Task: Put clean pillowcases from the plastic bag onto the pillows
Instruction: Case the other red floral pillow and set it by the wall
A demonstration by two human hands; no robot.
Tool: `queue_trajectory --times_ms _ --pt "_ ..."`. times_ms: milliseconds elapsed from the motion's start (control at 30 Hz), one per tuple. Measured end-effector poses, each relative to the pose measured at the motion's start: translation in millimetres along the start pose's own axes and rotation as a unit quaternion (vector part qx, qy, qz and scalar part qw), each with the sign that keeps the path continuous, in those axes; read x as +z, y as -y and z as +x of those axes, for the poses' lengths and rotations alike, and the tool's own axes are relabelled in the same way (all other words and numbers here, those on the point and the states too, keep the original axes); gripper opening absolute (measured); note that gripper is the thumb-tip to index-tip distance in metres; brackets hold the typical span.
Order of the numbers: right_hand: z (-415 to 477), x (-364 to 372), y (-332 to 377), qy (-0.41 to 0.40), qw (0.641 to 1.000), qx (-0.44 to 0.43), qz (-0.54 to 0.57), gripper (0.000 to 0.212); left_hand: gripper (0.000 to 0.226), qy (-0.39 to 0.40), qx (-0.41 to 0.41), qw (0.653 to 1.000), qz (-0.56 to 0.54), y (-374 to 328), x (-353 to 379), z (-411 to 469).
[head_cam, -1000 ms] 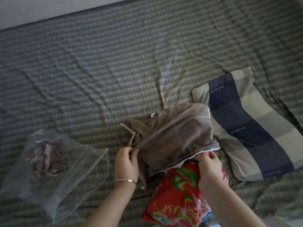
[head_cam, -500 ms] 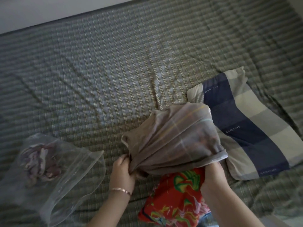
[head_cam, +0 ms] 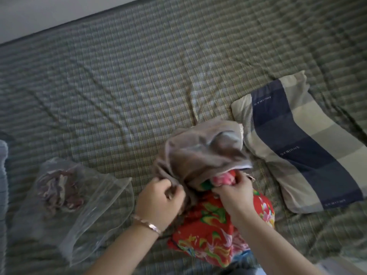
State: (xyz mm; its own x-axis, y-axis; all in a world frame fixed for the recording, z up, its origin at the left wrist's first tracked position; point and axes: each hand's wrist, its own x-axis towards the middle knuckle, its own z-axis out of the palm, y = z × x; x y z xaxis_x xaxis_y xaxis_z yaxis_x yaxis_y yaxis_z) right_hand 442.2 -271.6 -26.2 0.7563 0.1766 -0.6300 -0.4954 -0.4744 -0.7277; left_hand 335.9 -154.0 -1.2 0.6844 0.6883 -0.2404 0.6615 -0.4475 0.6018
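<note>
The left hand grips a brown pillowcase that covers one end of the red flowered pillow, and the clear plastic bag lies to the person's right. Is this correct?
No: the head view shows the clear plastic bag to the person's left. The left hand does grip the brown pillowcase over the end of the red flowered pillow.

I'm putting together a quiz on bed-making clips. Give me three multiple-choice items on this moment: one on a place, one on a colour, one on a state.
1. Where is the plastic bag?
A. on the bed, beside the left hand
B. on the floor
C. on a chair

2. What colour is the pillow being covered?
A. white
B. red floral
C. black

3. How far on is the grey-brown pillowcase?
A. fully on
B. over the far end only
C. lying apart from the pillow

Answers:
1 A: it lies flat there, left of that hand.
2 B: red print shows below the right hand.
3 B: the pillow's near part is bare.
</note>
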Motion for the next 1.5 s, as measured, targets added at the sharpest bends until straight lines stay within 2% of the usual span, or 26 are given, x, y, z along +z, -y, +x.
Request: queue_trajectory --times_ms 33,100,133,200,233,267,333,367,467,500,567,600,667,767,833,900,967,1033,1067,1133,1200,1300,1367,1400,1433,1500 --pt "-5.1 3.6 -3.7 0.035 0.996 -0.031 -0.079 0.023 0.028 -0.041 -0.006 0.999 -0.014 5.9 -5.2 5.2" --pt "-12.5 12.1 -8.5 0.084 0.974 -0.074 -0.198 0.023 0.045 -0.102 -0.005 0.995 -0.001 17.0 -11.4 16.6" --pt "-14.7 17.1 -9.9 0.099 0.963 -0.090 -0.234 0.025 0.054 -0.084 0.011 0.996 0.022 20.4 -14.4 22.9" --pt "-17.7 23.7 -9.6 0.116 0.947 -0.119 -0.273 0.029 0.061 0.036 0.026 0.998 0.040 22.1 -11.9 31.2" --pt "-18.1 26.5 -11.1 0.119 0.942 -0.137 -0.283 0.030 0.057 0.082 0.022 0.996 0.036 23.7 -7.8 32.7" --pt "-18.6 28.7 -13.0 0.125 0.935 -0.150 -0.297 0.031 0.046 0.091 0.021 0.995 0.034 26.7 -3.1 33.2" --pt "-20.3 28.5 -13.5 0.140 0.919 -0.165 -0.329 0.035 0.018 0.050 0.040 0.998 0.030 27.7 3.5 30.8" --pt "-20.0 27.7 -15.0 0.142 0.912 -0.173 -0.343 0.037 0.011 0.029 0.051 0.998 0.018 26.0 6.1 30.1" --pt "-18.7 25.6 -12.7 0.150 0.893 -0.196 -0.377 0.041 0.019 -0.043 0.087 0.994 -0.050 7.0 9.1 26.6" --pt "-17.1 25.9 -11.1 0.143 0.889 -0.210 -0.381 0.041 0.018 -0.042 0.089 0.992 -0.084 -4.9 6.5 24.1" --pt "-13.6 30.0 -12.7 0.117 0.874 -0.281 -0.380 0.028 0.014 0.023 0.067 0.985 -0.156 -21.9 3.6 16.5" --pt "-12.8 31.3 -12.4 0.120 0.852 -0.307 -0.406 0.026 0.017 0.075 0.051 0.978 -0.189 -26.3 3.2 13.9" --pt "-11.7 31.3 -14.3 0.165 0.832 -0.292 -0.441 0.033 0.020 0.105 0.016 0.972 -0.210 -24.4 3.4 17.1" --pt "-13.0 22.0 -16.9 0.127 0.902 -0.243 -0.334 0.066 0.026 0.047 -0.023 0.989 -0.136 -13.1 7.7 33.8" --pt "-11.4 15.6 -13.6 0.127 0.927 -0.215 -0.279 0.083 0.029 0.080 0.003 0.988 -0.130 -19.4 13.4 39.3" --pt "-1.9 11.7 -9.5 0.118 0.947 -0.209 -0.213 0.067 0.023 0.096 0.037 0.978 -0.183 -23.7 16.3 33.4" --pt "7.6 5.9 -5.5 0.090 0.967 -0.186 -0.149 0.044 0.008 0.047 0.122 0.978 -0.162 -4.4 22.2 18.3" --pt "12.9 1.6 -6.5 0.083 0.979 -0.156 -0.098 0.031 0.030 0.049 0.177 0.982 -0.039 27.1 31.6 -5.6" --pt "14.0 -0.1 -6.9 0.088 0.983 -0.144 -0.078 0.029 0.034 0.060 0.167 0.984 0.019 41.6 39.4 -17.9" --pt "13.0 -2.2 -3.1 0.097 0.984 -0.135 -0.058 0.031 0.022 0.060 0.085 0.993 0.062 56.0 52.1 -30.3" --pt "13.1 -1.2 -1.0 0.110 0.982 -0.139 -0.064 0.037 0.015 0.047 -0.015 0.999 -0.001 54.7 55.0 -22.9" --pt "12.8 7.7 1.8 0.102 0.983 -0.143 -0.057 0.042 0.018 0.072 -0.036 0.996 -0.038 51.7 54.1 -8.9" --pt "17.2 15.7 5.0 0.107 0.987 -0.116 -0.040 0.054 0.034 0.106 -0.026 0.994 0.006 56.2 57.3 -10.7" --pt "22.0 18.5 6.1 0.122 0.987 -0.096 -0.038 0.064 0.048 0.138 -0.047 0.989 0.023 58.9 59.8 -13.7" --pt "27.7 19.6 7.8 0.139 0.987 -0.080 -0.034 0.074 0.059 0.182 -0.086 0.979 0.020 62.5 62.8 -16.4" --pt "47.7 15.7 5.4 0.144 0.983 -0.083 -0.077 0.088 0.073 0.263 -0.200 0.941 -0.069 63.8 69.3 -12.8"
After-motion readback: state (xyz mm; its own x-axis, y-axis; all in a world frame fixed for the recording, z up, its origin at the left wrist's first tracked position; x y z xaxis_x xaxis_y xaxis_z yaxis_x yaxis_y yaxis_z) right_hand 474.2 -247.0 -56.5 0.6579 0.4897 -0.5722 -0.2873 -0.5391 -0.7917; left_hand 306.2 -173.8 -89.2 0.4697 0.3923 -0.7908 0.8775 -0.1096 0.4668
